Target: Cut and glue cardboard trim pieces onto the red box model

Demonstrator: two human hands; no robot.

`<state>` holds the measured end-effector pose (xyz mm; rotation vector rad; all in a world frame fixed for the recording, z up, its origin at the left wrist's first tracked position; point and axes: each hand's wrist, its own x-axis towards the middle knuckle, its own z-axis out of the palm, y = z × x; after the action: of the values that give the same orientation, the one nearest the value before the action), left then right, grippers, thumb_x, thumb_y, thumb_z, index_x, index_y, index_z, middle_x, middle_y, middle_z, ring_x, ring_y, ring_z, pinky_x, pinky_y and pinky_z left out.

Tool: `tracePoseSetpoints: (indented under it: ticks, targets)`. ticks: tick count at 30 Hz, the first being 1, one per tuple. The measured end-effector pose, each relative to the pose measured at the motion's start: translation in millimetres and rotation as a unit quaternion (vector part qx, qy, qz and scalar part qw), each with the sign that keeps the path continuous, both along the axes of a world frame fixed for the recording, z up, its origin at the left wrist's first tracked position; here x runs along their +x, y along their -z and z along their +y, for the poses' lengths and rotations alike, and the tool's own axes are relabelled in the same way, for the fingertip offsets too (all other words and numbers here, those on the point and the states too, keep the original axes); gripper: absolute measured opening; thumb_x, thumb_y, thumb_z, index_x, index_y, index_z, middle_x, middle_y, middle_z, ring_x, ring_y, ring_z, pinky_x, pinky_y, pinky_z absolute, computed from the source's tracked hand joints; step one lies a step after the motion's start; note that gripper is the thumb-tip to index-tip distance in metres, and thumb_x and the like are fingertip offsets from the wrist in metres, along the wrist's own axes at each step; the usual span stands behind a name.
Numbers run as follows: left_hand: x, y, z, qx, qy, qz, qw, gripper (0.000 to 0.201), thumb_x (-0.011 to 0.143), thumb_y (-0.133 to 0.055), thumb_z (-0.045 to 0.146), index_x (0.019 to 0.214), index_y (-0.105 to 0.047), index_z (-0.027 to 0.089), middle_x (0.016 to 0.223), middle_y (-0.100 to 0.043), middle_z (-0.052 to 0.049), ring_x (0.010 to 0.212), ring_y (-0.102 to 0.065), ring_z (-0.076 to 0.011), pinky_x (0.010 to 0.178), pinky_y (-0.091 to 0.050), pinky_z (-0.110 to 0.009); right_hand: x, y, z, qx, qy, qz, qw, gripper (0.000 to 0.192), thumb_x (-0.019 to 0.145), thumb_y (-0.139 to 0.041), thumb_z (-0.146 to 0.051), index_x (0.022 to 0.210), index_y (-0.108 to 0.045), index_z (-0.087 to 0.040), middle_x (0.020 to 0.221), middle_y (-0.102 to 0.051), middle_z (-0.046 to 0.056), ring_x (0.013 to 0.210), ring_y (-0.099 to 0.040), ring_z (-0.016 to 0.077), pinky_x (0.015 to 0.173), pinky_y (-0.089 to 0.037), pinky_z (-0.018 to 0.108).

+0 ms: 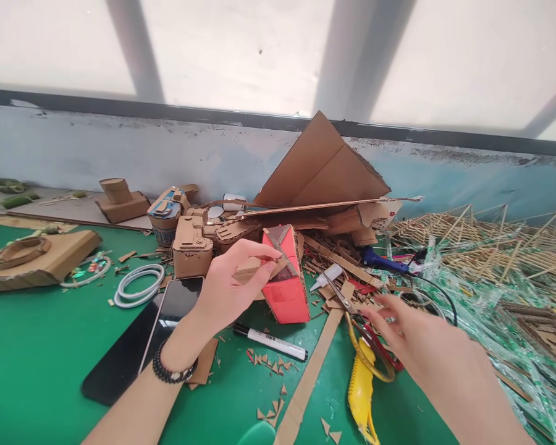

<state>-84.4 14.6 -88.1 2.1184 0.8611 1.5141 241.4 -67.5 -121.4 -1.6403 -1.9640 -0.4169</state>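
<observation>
My left hand (236,278), with a dark beaded bracelet on the wrist, is pinched on a small cardboard piece (279,268). It hovers in front of a red-faced cardboard shape (287,300) with brown strips across its upper part. My right hand (412,334) is at the scissors (345,303), its thumb and fingers slightly apart by the handles. I cannot tell whether the fingertips touch them. Below the scissors lies a yellow utility knife (361,389). A long cardboard strip (312,371) runs toward me.
A marker (273,342) and several cardboard scraps (271,411) lie on the green table (37,364). Two phones (173,315) and a white coiled cable (139,284) are at left. Cardboard models (192,247) stand behind. A blue glue gun (384,259), plastic wrap and sticks (486,241) fill the right.
</observation>
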Motion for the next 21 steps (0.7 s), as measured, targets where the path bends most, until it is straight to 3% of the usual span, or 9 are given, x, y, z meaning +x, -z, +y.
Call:
tracePoseSetpoints:
  ticks: [2,4,5,7,10,15,18,21]
  targets:
    - [1.0,-0.5,-1.1,-0.012,0.008,0.004,1.000,0.022,0.100,-0.068,0.018,0.119,-0.071,0.028,0.104,-0.077,0.002,0.095,-0.074,-0.0103,0.092,-0.057,-0.022,-27.5,-26.6,2.7,0.076,0.007,-0.030,0.997,0.028,0.103,-0.065,-0.043,0.123,-0.073,-0.025,0.075,-0.081,0.003,0.038,-0.062,0.0182,0.034,-0.040,0.029]
    - [2.8,-1.2,-3.0,-0.021,0.017,0.001,1.000,0.032,0.100,-0.068,0.019,0.130,-0.065,0.029,0.096,-0.076,0.005,0.092,-0.073,-0.0093,0.093,-0.056,-0.022,-59.2,-52.2,8.7,0.140,-0.110,0.002,0.984,0.033,0.105,-0.065,-0.031,0.136,-0.066,-0.021,0.119,-0.082,0.011,0.085,-0.081,0.0228,0.070,-0.065,0.032]
    - [3.8,-1.5,-4.0,-0.023,0.022,0.000,1.000,0.036,0.100,-0.068,0.019,0.134,-0.062,0.030,0.093,-0.076,0.006,0.091,-0.073,-0.0093,0.094,-0.056,-0.023,-73.6,-62.2,12.7,0.140,-0.182,0.011,0.973,0.034,0.105,-0.065,-0.024,0.138,-0.063,-0.020,0.130,-0.079,0.011,0.108,-0.079,0.0251,0.090,-0.065,0.035]
    - [5.4,-2.3,-5.9,-0.022,0.033,-0.002,0.999,0.041,0.100,-0.068,0.019,0.138,-0.058,0.030,0.091,-0.076,0.006,0.091,-0.073,-0.0095,0.095,-0.055,-0.024,-95.5,-74.3,21.4,0.121,-0.290,-0.001,0.949,0.035,0.104,-0.064,-0.015,0.139,-0.062,-0.019,0.136,-0.076,0.009,0.129,-0.069,0.0250,0.107,-0.059,0.036]
    - [6.5,-3.0,-7.6,-0.019,0.043,-0.004,0.999,0.041,0.100,-0.069,0.020,0.138,-0.057,0.030,0.092,-0.076,0.006,0.090,-0.074,-0.0099,0.096,-0.055,-0.025,-107.9,-74.6,31.8,0.114,-0.339,0.006,0.934,0.033,0.103,-0.064,-0.010,0.135,-0.062,-0.019,0.128,-0.078,0.008,0.124,-0.069,0.0231,0.104,-0.059,0.036]
    - [5.8,-2.2,-7.6,-0.020,0.045,-0.010,0.999,0.038,0.101,-0.069,0.022,0.136,-0.058,0.029,0.089,-0.075,0.005,0.089,-0.073,-0.0110,0.093,-0.057,-0.025,-106.5,-59.6,39.7,0.099,-0.346,0.048,0.932,0.022,0.102,-0.065,-0.008,0.122,-0.065,-0.019,0.114,-0.080,0.006,0.103,-0.072,0.0181,0.090,-0.060,0.032]
    - [3.5,-2.2,-5.4,-0.035,0.011,-0.017,0.999,0.031,0.105,-0.063,0.029,0.136,-0.059,0.028,0.092,-0.076,0.003,0.090,-0.074,-0.0122,0.083,-0.058,-0.023,-108.1,-54.0,42.3,0.092,-0.346,0.069,0.931,0.020,0.102,-0.065,-0.008,0.118,-0.067,-0.020,0.116,-0.079,0.007,0.101,-0.072,0.0169,0.088,-0.059,0.029]
    - [-2.5,-3.0,-1.2,-0.015,-0.043,-0.002,0.999,0.027,0.112,-0.048,0.033,0.135,-0.061,0.027,0.108,-0.079,-0.001,0.104,-0.076,-0.0146,0.092,-0.059,-0.027,-108.5,-51.5,43.5,0.090,-0.345,0.075,0.931,0.020,0.102,-0.064,-0.006,0.114,-0.068,-0.021,0.117,-0.078,0.008,0.102,-0.072,0.0175,0.088,-0.058,0.029]
